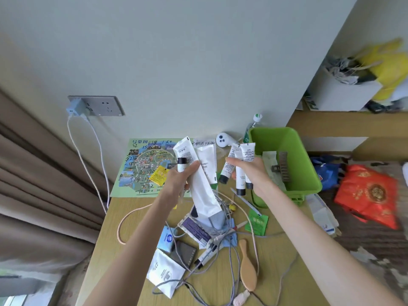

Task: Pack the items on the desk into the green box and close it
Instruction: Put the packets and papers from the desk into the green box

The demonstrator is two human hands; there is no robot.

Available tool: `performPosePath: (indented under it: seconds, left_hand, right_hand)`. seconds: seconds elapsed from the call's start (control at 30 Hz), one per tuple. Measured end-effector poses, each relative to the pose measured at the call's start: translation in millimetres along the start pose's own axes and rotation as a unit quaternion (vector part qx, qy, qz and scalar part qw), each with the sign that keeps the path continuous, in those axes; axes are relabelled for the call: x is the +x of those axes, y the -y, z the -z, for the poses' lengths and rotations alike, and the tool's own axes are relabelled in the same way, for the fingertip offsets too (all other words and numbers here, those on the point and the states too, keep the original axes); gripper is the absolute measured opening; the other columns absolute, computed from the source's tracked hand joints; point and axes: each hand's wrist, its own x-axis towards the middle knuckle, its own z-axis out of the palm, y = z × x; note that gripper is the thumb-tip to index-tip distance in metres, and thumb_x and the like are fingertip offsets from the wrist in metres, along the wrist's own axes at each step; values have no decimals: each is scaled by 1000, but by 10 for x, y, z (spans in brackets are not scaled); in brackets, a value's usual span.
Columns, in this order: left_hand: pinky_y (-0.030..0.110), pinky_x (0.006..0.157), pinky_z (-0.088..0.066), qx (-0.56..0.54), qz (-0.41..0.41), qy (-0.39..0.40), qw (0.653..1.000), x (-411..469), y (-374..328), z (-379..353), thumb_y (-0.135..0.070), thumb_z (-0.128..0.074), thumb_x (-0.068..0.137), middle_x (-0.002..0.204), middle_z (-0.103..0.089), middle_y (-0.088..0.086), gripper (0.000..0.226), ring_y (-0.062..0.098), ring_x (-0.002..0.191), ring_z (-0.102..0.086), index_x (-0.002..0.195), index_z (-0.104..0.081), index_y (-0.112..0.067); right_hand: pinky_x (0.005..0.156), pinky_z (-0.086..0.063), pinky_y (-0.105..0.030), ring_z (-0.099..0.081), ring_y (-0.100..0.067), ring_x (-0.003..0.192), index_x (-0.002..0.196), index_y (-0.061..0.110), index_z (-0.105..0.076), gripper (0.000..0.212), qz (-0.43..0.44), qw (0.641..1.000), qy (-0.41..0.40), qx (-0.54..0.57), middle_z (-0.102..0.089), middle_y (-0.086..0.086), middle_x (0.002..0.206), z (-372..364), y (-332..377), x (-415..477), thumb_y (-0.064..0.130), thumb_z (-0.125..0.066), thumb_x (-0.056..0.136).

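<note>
green box (pixel 309 173): few items packed, lid not seen | left hand (pixel 181 175), right hand (pixel 251 171): tubes gripped | desk (pixel 132 228): much clutter left

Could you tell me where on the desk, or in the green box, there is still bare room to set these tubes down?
The green box has bare floor at its back, beyond the grey comb. The desk is bare on its left, between the pink cord and the curtain-side edge. The middle, around the cables and wooden brush, is crowded.
</note>
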Motion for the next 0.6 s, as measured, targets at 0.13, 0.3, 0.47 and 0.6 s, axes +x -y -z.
performPosePath:
  seconds: [0.13,0.3,0.47,0.6]
  left_hand:
    - [16,43,-38,29,-35,21,999,147,-188,-409,-29,-74,84,75,-63,4,28,8,50,-52,93,-65,-4]
    - [19,50,-44,53,-44,54,996,350,-236,-847,-31,-73,85,82,-63,8,29,18,67,-57,95,-64,-5]
    - [19,51,-50,61,-34,45,997,588,-181,-1051,-32,-75,83,83,-69,6,33,14,67,-64,98,-67,-3]
    - [18,48,-49,78,-18,26,996,748,-124,-1102,-32,-75,82,84,-71,6,32,8,60,-66,97,-68,-4]
  right_hand:
    - [74,-56,-34,-70,-18,82,93,16,-71,21,38,999,-16,-19,-74,0,90,550,197,206,16,-81,74]
    - [80,-53,-37,-68,-22,89,99,17,-66,25,85,966,-60,-238,-72,-1,96,1228,163,595,22,-76,78]
    - [94,-45,-35,-49,-23,129,145,20,-40,65,85,807,111,-574,-50,-1,145,1525,-39,864,34,-68,88]
    - [86,-50,-37,-60,-26,112,140,18,-47,56,33,675,238,-697,-59,-8,132,1472,-274,932,25,-68,88]
